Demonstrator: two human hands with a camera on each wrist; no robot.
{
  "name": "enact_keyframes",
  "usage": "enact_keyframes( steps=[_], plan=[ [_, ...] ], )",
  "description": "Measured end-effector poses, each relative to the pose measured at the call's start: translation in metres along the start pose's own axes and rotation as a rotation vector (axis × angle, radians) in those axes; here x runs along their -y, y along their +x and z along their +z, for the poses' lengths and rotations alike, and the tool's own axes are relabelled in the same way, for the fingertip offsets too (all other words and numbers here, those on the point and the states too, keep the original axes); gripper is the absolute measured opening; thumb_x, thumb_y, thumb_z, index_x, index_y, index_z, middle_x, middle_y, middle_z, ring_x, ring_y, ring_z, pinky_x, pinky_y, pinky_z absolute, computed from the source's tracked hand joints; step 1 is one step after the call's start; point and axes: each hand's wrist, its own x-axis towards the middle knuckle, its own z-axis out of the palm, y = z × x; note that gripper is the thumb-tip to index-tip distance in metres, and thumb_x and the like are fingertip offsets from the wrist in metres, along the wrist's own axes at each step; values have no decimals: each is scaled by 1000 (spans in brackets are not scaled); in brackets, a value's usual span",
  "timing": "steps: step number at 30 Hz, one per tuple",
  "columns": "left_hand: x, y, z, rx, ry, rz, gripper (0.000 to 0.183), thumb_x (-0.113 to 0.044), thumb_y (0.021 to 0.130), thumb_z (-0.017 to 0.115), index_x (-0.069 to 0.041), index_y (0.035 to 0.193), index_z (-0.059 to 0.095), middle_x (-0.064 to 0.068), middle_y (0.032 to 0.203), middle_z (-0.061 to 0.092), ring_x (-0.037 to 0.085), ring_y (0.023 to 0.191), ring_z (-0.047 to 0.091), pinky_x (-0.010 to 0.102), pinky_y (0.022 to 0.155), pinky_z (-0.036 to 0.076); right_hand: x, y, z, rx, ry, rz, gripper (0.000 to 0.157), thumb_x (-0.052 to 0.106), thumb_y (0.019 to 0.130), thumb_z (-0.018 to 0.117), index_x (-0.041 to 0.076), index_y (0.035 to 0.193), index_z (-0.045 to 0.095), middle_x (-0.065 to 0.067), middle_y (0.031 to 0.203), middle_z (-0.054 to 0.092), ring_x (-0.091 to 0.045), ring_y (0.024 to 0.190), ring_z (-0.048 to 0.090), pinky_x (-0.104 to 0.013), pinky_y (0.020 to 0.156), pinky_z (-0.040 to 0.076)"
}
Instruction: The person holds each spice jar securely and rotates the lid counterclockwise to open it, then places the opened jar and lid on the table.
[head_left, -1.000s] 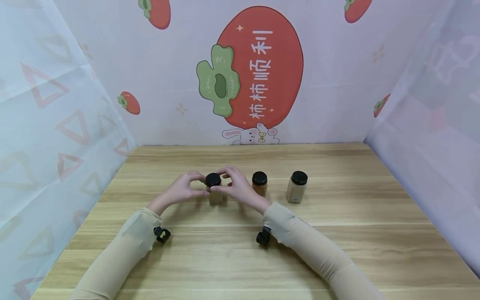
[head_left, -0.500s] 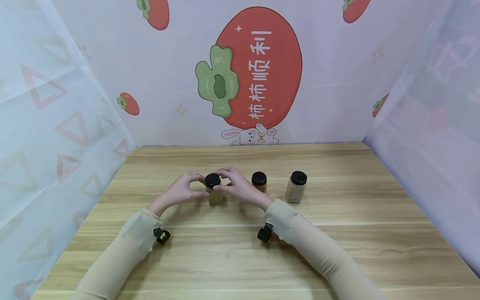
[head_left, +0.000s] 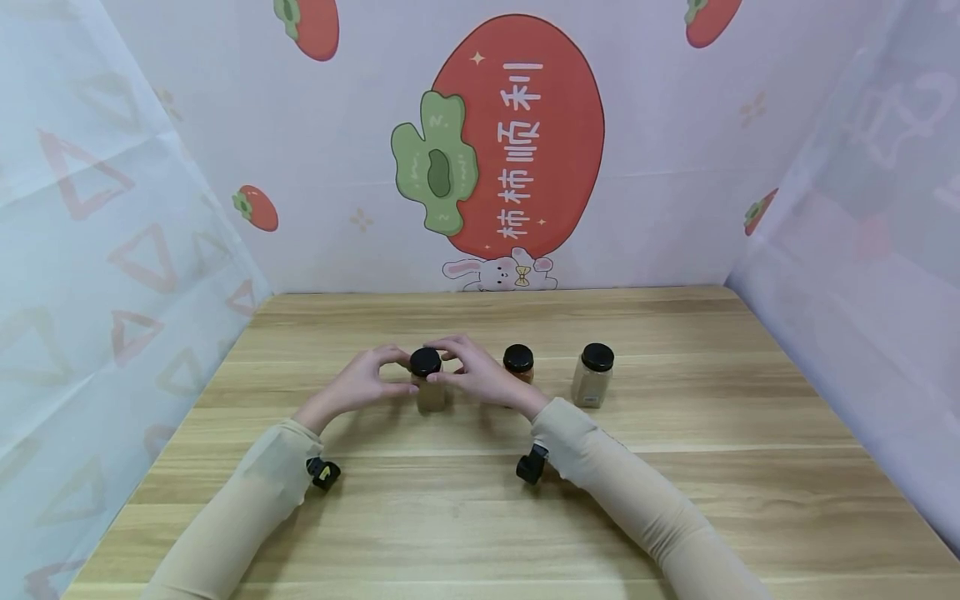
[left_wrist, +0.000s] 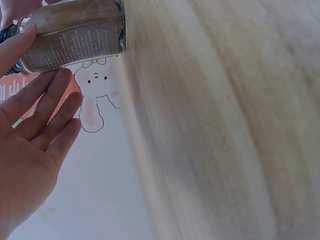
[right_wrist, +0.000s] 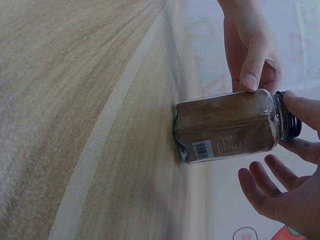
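Observation:
A clear glass spice jar (head_left: pixel 431 397) of brown powder stands upright at the wooden table, its base at the tabletop. My left hand (head_left: pixel 362 380) holds the jar's body from the left, its thumb against the glass in the left wrist view. From the other side my right hand (head_left: pixel 480 377) pinches the black screw lid (right_wrist: pixel 291 116) between thumb and forefinger. The other right fingers spread free of the glass. A barcode label (right_wrist: pixel 203 149) shows low on the jar in the right wrist view.
To the right stand a second black-lidded jar (head_left: pixel 518 359) with reddish-brown contents, partly hidden by my right hand, and a third jar (head_left: pixel 592 383) with pale powder. A printed cloth wall (head_left: pixel 645 208) rises behind the wooden table (head_left: pixel 450 517).
My right wrist has shifted slightly right and away, and its thumb and forefinger have moved a little round the lid. My left hand and the jar stay almost where they were.

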Motion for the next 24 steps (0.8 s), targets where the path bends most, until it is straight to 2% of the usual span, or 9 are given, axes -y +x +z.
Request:
enact_keyframes(
  steps=[5, 14, 20, 24],
  plan=[
    [1, -1, 0, -6, -9, 13, 38, -33, 77, 78, -16, 108, 67, -2, 107, 66, 22, 109, 59, 49, 100, 42, 1, -1, 3, -32, 20, 7, 53, 27, 89, 67, 15, 137, 47, -11, 137, 43, -29, 122, 51, -42, 93, 51],
    [0, -2, 1, -17, -24, 34, 37, -28, 77, 79, -14, 109, 67, 0, 108, 66, 25, 108, 60, 53, 99, 42, 6, -2, 16, -171, -35, 14, 57, 36, 85, 71, 13, 132, 51, -9, 131, 49, -29, 117, 54, -42, 91, 52],
    [3, -1, 1, -15, -27, 36, 35, -28, 77, 78, -14, 107, 68, 1, 107, 67, 25, 109, 60, 53, 99, 42, 6, 0, 19, -201, -19, 19, 56, 36, 81, 74, 11, 127, 54, -9, 127, 50, -32, 117, 53, -44, 91, 51],
    [3, 0, 1, -11, -26, 36, 34, -25, 77, 78, -13, 107, 68, 1, 107, 67, 25, 110, 60, 53, 99, 43, 5, 1, 19, -213, -17, 15, 52, 34, 81, 74, 11, 124, 57, -9, 126, 51, -30, 116, 53, -44, 91, 51]
  ],
)
